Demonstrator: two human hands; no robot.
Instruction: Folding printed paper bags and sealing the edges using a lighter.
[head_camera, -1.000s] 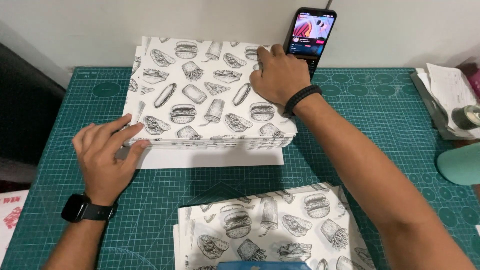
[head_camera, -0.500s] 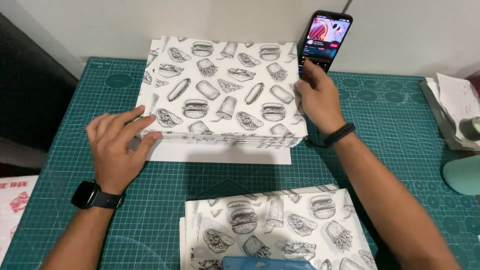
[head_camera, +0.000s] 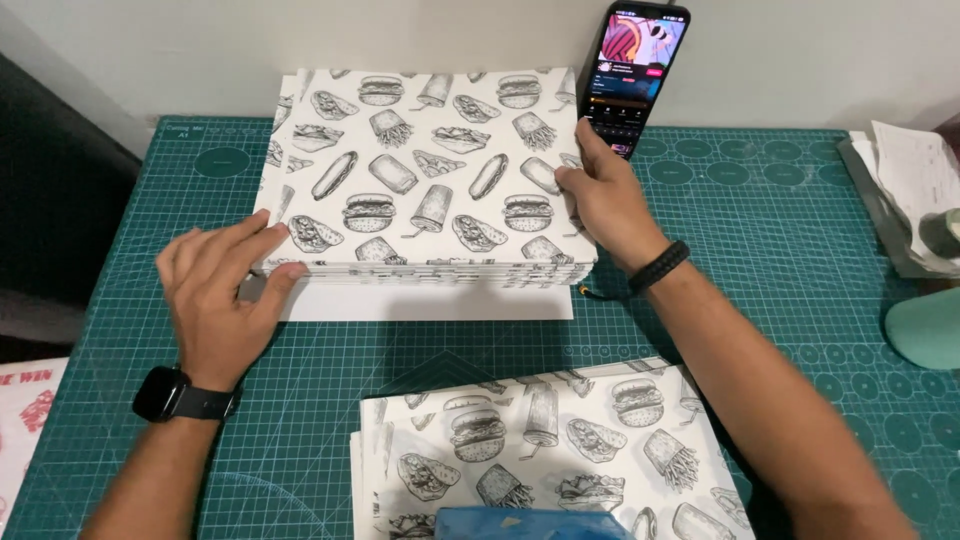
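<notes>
A thick stack of white sheets printed with black fast-food drawings (head_camera: 430, 170) lies at the far middle of the green cutting mat (head_camera: 780, 250). My left hand (head_camera: 225, 290) presses flat against the stack's near left corner, fingers spread. My right hand (head_camera: 605, 200) rests against the stack's right edge, fingers curled onto the top sheet. A plain white sheet (head_camera: 430, 303) sticks out from under the stack's near side. A second, thinner pile of the same printed sheets (head_camera: 560, 450) lies near me, between my forearms.
A phone with a lit screen (head_camera: 635, 70) leans on the wall behind the stack's right corner. Papers and a tape roll (head_camera: 915, 190) sit at the right edge beside a pale green object (head_camera: 925, 325). A blue thing (head_camera: 530, 523) lies at the bottom edge. Red-printed paper (head_camera: 25, 410) shows bottom left.
My right hand slid from the stack's far right corner down along its right edge toward me. My left hand stayed at the near left corner.
</notes>
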